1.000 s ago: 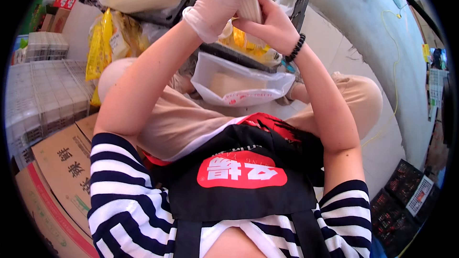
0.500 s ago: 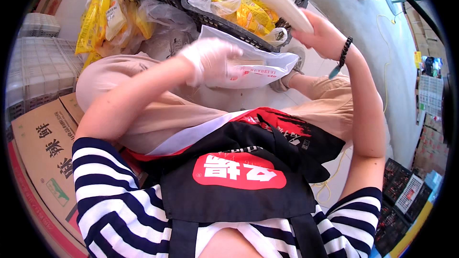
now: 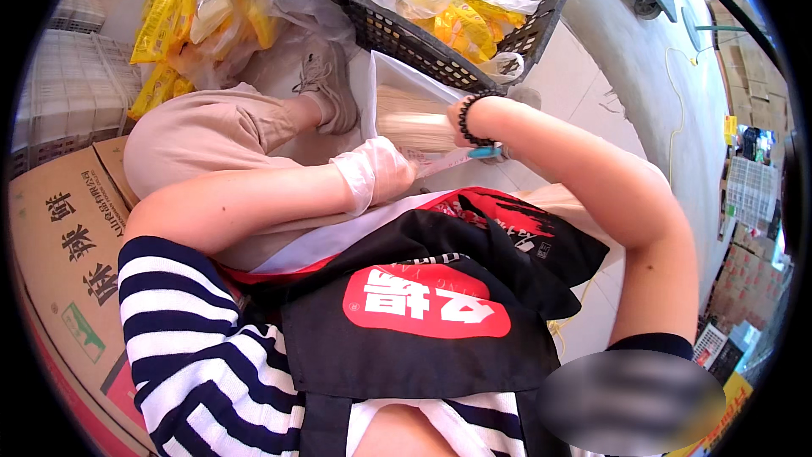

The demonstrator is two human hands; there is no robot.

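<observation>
A white plastic bag (image 3: 378, 85) stands open between my knees, with long, thin, pale strands inside. My left hand (image 3: 385, 171), in a clear thin glove, is closed on the near edge of this bag. Across the mouth, my right hand (image 3: 459, 121) is closed around one end of a bundle of pale strands (image 3: 414, 129). The bundle lies level, partly inside the bag. My right fingertips are hidden by the wrist with the dark beaded bracelet. Whether the strands are noodles or thin sticks I cannot tell.
A black plastic crate (image 3: 457, 59) with yellow packets and clear bags stands just beyond the white bag. More yellow packets (image 3: 199, 17) lie at the far left. White crates (image 3: 76, 93) and a cardboard box (image 3: 72, 237) line my left side. My shoe (image 3: 326, 89) is near the bag.
My right hand has come down with the bundle from above the black crate to the bag's mouth. My left hand has moved nearer to me and closed on the bag's edge, opening the bag wider.
</observation>
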